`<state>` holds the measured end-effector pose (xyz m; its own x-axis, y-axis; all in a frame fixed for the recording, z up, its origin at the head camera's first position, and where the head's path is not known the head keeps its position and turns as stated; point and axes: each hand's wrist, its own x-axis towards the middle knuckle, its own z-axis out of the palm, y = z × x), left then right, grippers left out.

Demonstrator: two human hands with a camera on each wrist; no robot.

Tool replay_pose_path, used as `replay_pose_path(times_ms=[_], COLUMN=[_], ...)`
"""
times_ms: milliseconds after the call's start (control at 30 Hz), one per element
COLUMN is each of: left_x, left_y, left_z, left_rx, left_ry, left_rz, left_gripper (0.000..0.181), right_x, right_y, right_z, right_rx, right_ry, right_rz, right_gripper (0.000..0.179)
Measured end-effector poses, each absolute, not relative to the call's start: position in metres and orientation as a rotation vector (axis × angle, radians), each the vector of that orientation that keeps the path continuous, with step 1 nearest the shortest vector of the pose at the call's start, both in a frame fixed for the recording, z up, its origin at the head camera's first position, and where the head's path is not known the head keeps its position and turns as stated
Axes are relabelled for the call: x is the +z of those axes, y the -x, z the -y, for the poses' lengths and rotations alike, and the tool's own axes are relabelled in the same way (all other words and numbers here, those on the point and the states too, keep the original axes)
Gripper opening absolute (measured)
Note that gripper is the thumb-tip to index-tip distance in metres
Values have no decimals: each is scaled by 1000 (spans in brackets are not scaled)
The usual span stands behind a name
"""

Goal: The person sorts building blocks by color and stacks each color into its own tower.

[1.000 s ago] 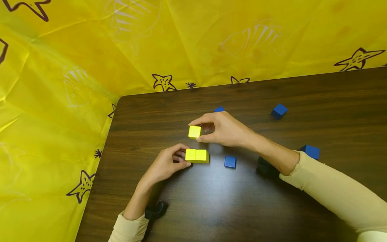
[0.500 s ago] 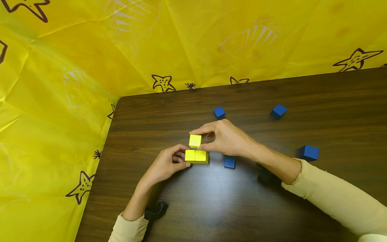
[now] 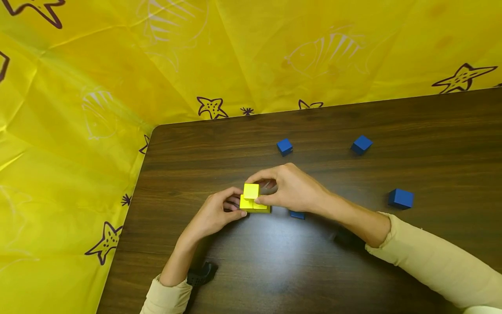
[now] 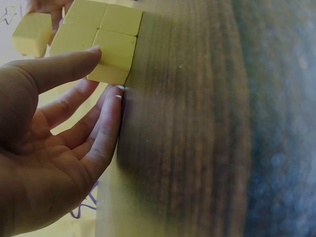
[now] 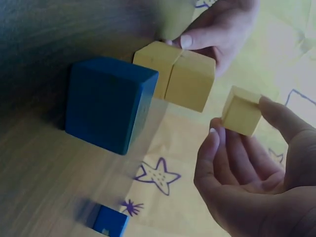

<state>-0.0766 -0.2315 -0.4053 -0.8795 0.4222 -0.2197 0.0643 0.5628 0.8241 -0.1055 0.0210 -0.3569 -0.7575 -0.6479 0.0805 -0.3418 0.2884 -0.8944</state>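
Note:
In the head view, my right hand (image 3: pixel 296 189) pinches a yellow cube (image 3: pixel 251 191) between thumb and fingers. The right wrist view shows this yellow cube (image 5: pixel 241 111) raised above the yellow stack with a gap between. That stack of yellow cubes (image 4: pixel 114 49) is two wide and two high in the left wrist view. My left hand (image 3: pixel 213 211) grips its left end, the thumb on the near side and fingertips around the far side. From the head camera, the held cube hides part of the stack's top.
Just right of the stack, a blue block (image 3: pixel 297 215) is partly hidden by the right hand. Other blue blocks lie farther out, one (image 3: pixel 284 147) behind the hands and two (image 3: pixel 361 144) to the right. A yellow patterned cloth (image 3: pixel 251 56) borders the dark wooden table (image 3: pixel 188 161).
My right hand has brought the yellow cube toward me, from behind the yellow stack to over it. The left hand keeps its place at the stack.

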Motion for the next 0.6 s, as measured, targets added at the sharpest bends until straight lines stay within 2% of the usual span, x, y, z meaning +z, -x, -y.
replay_pose_path(times_ms=[600], left_x=[-403], left_y=[77], left_z=[231], left_rx=[1241], left_ry=[-384], left_rz=[-2389], left_gripper=[37], right_x=[-362], right_y=[100], right_z=[-15], right_rx=[-1333], right_ry=[905], right_rz=[-2364], right_gripper=[30])
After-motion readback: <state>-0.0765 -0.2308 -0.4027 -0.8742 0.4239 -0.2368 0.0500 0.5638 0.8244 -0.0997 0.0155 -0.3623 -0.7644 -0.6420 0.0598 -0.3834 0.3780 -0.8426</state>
